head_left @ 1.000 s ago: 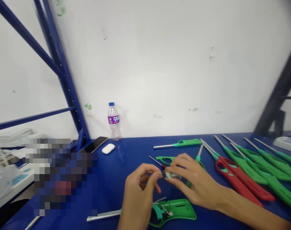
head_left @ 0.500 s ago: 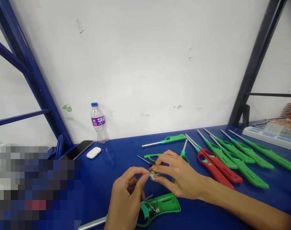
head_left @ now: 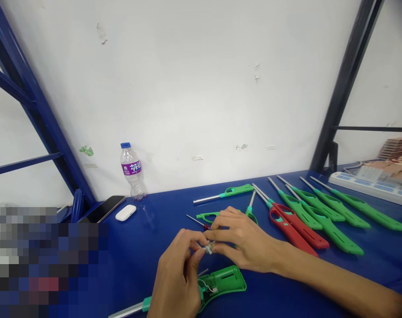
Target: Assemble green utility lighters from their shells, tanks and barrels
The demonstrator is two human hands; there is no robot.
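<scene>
Between both sets of fingertips is a small pale, partly clear part (head_left: 208, 248), too small to name exactly. My left hand (head_left: 179, 274) pinches it from the left with thumb and forefinger. From the other side, my right hand (head_left: 242, 240) has its thumb and fingers closed on it. Below them lies an opened green lighter casing (head_left: 225, 282) with a thin white wire inside; my left hand covers part of it. Its metal tube (head_left: 128, 310) sticks out to the left. Just behind my right fingers is a red-handled screwdriver (head_left: 197, 219), its handle mostly hidden.
Long green lighters (head_left: 336, 232) and red lighters (head_left: 293, 229) lie in a row at right. Another green lighter (head_left: 239, 191) rests at the back. A bottle (head_left: 132, 170), a white case (head_left: 126, 213) and a phone (head_left: 104, 208) stand left. A power strip (head_left: 369, 187) lies far right.
The view has shifted slightly, so the background sits a little further left. My fingers have closed in around the small part, and my left hand now covers more of the casing.
</scene>
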